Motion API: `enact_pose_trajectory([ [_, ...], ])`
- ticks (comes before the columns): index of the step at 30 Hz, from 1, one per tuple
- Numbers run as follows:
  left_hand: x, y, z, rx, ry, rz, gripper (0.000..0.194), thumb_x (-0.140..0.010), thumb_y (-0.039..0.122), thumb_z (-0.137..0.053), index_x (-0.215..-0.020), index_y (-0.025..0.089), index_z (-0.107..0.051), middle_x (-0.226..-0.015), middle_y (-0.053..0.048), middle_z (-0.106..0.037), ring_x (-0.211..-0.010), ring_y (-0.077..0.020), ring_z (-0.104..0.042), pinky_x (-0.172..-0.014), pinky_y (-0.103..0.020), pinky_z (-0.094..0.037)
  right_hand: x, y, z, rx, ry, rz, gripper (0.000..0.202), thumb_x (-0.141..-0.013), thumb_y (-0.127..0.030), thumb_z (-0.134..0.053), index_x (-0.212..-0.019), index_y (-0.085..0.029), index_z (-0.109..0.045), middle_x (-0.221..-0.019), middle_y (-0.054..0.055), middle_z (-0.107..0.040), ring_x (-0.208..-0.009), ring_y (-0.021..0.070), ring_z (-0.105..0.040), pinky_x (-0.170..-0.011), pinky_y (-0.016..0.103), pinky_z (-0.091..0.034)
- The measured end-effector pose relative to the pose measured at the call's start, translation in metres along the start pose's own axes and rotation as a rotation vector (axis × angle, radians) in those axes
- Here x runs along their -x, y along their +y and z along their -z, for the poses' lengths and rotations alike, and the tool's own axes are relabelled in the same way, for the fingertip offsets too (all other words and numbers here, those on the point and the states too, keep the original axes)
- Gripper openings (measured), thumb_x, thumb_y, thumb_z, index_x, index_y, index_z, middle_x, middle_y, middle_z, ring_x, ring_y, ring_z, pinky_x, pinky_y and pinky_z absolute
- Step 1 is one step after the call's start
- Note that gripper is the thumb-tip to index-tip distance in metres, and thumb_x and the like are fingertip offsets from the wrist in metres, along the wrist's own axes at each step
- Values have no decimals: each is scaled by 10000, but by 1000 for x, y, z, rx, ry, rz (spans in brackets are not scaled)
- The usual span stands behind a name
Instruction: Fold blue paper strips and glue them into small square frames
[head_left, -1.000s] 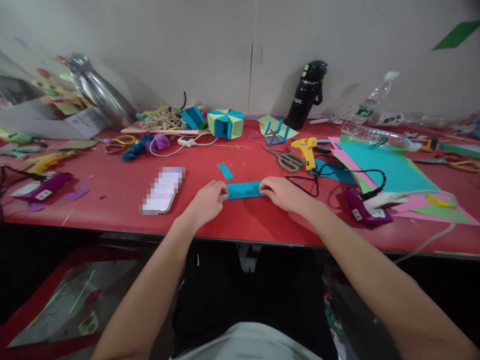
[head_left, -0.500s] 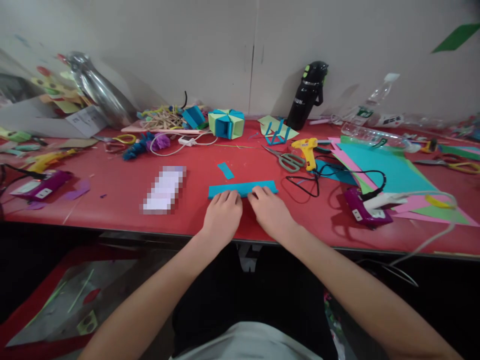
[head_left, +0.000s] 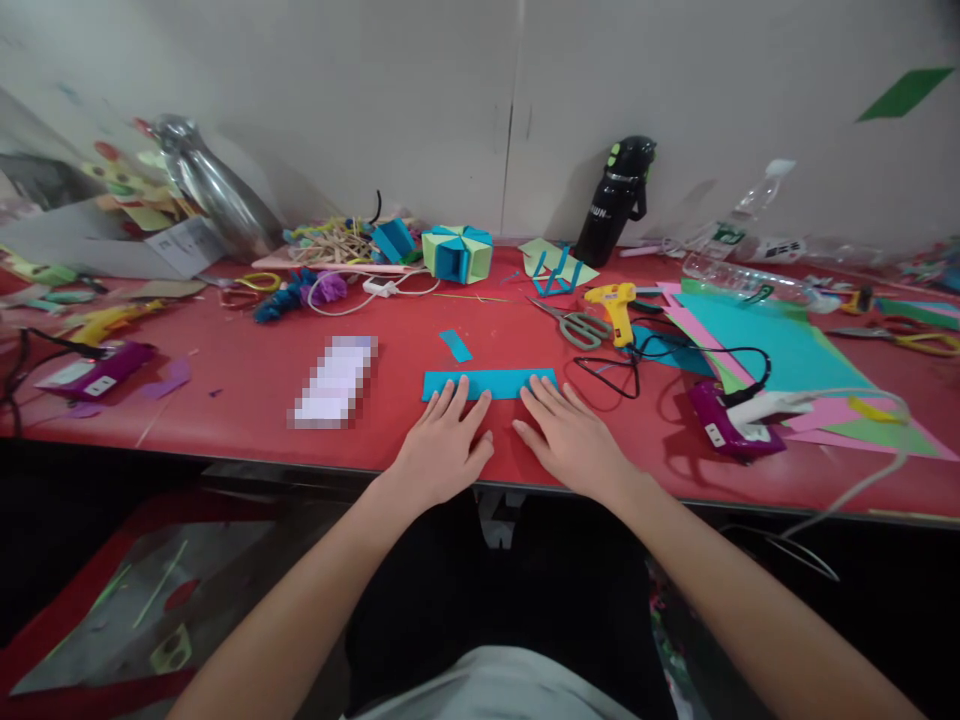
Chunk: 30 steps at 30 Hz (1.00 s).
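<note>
A blue paper strip (head_left: 501,384) lies flat on the red tabletop, long side toward me. My left hand (head_left: 444,440) rests on its left half, fingers stretched and spread, tips on the paper. On the right part lie the fingertips of my right hand (head_left: 570,435), also spread, with the thumb apart on the table. Just beyond the strip sits a small blue paper scrap (head_left: 455,346). Farther back stands a blue and pale green folded paper piece (head_left: 457,255).
Right of the strip are a yellow glue gun (head_left: 618,312), scissors (head_left: 581,328) and a purple power socket (head_left: 731,422) with cables. Coloured paper sheets (head_left: 780,345) lie beyond. A blurred-out phone-shaped object (head_left: 335,385) is at left. A black bottle (head_left: 615,200) stands by the wall.
My fingers have gone from curled at the strip's near edge to stretched out flat on it. The hands have spread farther apart, and the strip lies flatter.
</note>
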<state>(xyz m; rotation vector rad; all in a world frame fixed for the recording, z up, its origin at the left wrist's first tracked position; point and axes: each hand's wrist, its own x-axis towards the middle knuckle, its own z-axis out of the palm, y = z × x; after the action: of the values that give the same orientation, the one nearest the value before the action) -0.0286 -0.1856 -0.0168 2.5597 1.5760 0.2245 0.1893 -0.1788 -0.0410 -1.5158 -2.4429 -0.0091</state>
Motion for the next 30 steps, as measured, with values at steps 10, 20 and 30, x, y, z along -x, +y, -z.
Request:
enact_pose_trajectory([
  [10,5,-15,2,50,-2,28,582,-1032,369,-354,-1540,88,-398,-1643,-174,-306,-1549,-285,-233,-1258,-514,-249,12,23,12,54,24,-90,523,-1052,-446,-374,-1396,-133,-614,-1613,164,-388,-1523,321,-318,-1234,558,-286],
  [20,15,-37,11,-13,-52,-34,548,-1055,317,-262,-1530,93,-416,-1632,-124,-346,-1531,-237,-300,-1272,-504,-213,13,25,10,55,74,-76,457,-1045,-387,-416,-1315,-133,-682,-1553,149,-492,-1474,331,-409,-1215,543,-336],
  [30,-18,-48,34,-316,-40,-214,375,-943,67,-429,-1161,190,-708,-1327,-134,-635,-1281,-312,-549,-1017,-463,-472,-15,56,16,-50,11,125,286,-1006,-212,-495,-1017,-177,-779,-983,117,-674,-923,240,-641,-811,365,-529],
])
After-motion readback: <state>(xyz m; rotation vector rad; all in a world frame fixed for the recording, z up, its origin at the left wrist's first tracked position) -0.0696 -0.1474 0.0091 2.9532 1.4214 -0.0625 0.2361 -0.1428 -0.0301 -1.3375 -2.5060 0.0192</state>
